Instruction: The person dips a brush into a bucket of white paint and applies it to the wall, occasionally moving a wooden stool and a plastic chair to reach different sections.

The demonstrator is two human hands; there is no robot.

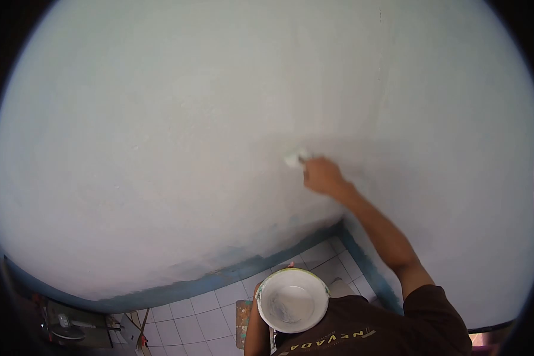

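Note:
My right hand (325,175) is stretched out to the pale wall, closed round the handle of a paintbrush (295,158). The brush's whitish head is at the wall and slightly blurred. A white bowl (269,323) with whitish paint (292,304) in the bottom is held close to my chest; its rim has greenish smears. My left forearm (256,333) runs up to the bowl's left side. Most of my left hand (291,265) is hidden by the bowl; only a small bit, apparently a fingertip, shows past the far rim.
The wall (160,148) fills most of the view and meets another wall (463,237) at a corner. A blue band (184,288) runs along its foot, above white floor tiles (199,323). A paint-spattered board (242,314) is below me. A dark table (80,329) holds several items.

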